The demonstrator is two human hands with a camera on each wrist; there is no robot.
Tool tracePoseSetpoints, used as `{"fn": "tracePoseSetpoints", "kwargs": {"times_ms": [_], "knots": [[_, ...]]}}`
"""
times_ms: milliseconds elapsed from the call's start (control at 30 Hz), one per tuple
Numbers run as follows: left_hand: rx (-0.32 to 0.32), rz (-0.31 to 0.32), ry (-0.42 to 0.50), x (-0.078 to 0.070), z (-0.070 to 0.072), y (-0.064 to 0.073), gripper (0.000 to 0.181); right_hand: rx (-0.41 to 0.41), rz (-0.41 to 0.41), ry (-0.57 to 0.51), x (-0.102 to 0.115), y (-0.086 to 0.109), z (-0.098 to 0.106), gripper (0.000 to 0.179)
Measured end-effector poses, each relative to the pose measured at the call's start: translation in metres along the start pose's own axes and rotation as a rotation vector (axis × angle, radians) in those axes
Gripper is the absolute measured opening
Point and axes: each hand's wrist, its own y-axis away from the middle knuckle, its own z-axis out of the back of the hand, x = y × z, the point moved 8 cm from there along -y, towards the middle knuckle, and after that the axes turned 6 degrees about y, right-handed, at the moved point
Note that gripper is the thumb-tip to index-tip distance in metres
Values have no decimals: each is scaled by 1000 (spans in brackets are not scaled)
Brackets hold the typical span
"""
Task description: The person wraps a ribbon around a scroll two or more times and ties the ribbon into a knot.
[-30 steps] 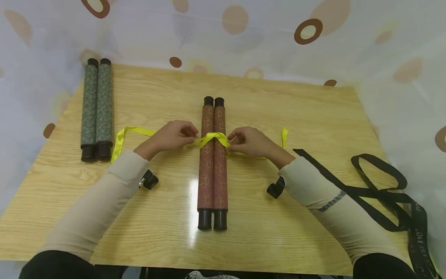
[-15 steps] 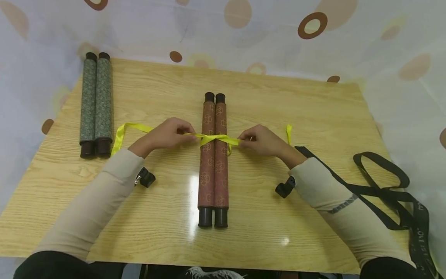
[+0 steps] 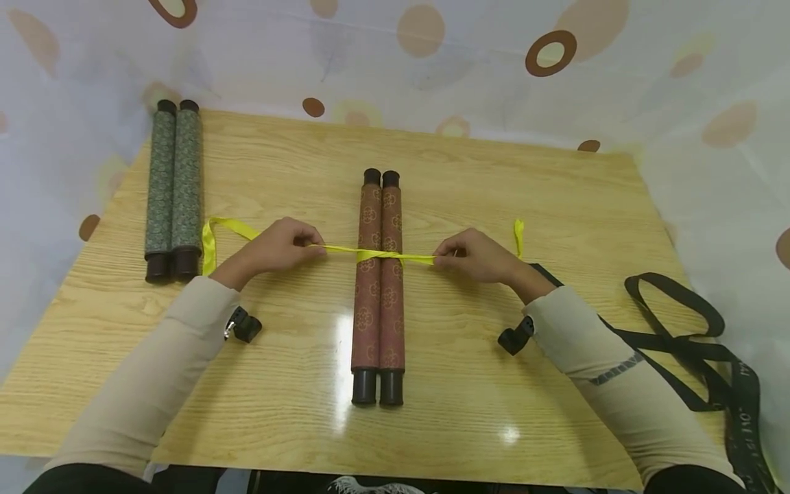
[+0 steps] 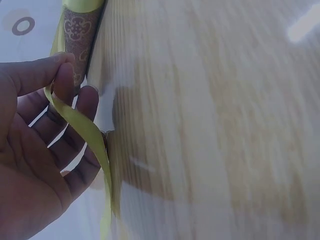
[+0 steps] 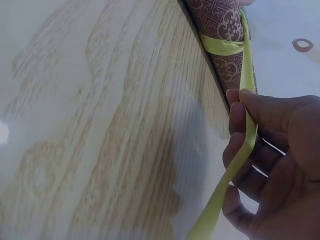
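Observation:
Two reddish-brown patterned scrolls [image 3: 367,309] with dark end knobs lie side by side in the middle of the table. Around their upper half runs a yellow ribbon [image 3: 370,255], crossed on top and stretched taut to both sides. My left hand [image 3: 280,245] pinches one length between thumb and forefinger, left of the scrolls; its tail trails past the palm in the left wrist view. On the other side my right hand [image 3: 478,255] pinches the opposite length, seen closely as a ribbon strip [image 5: 245,150] hanging below the fingers in the right wrist view.
A pair of green patterned scrolls [image 3: 162,185] lies at the table's back left. A black ribbon with pale lettering [image 3: 675,343] lies in loops at the right, partly under the right sleeve. A dotted cloth [image 3: 370,62] hangs behind the wooden table [image 3: 296,418].
My hands have drawn apart, left hand to the left and right hand to the right. The loose yellow loop over the scrolls has pulled down into a tight crossing.

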Motion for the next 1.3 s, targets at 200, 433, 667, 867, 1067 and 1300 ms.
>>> {"fn": "tracePoseSetpoints", "kwargs": {"times_ms": [200, 433, 667, 867, 1067, 1300], "knots": [[33, 12, 40, 4, 1, 5, 17, 17, -23, -35, -4, 1, -1, 18], [52, -11, 434, -7, 5, 9, 21, 37, -33, -52, -3, 1, -3, 18], [78, -159, 800, -37, 9, 9, 29, 49, -32, -43, -2, 2, -4, 18], [77, -208, 887, -54, 8, 4, 24, 41, -44, 19, -9, 9, 0, 14], [58, -187, 841, -56, 5, 0, 16, -35, -75, 167, -24, 25, 15, 12], [20, -226, 787, -57, 3, -5, 20, -109, -273, 333, -41, 35, 35, 19]]}}
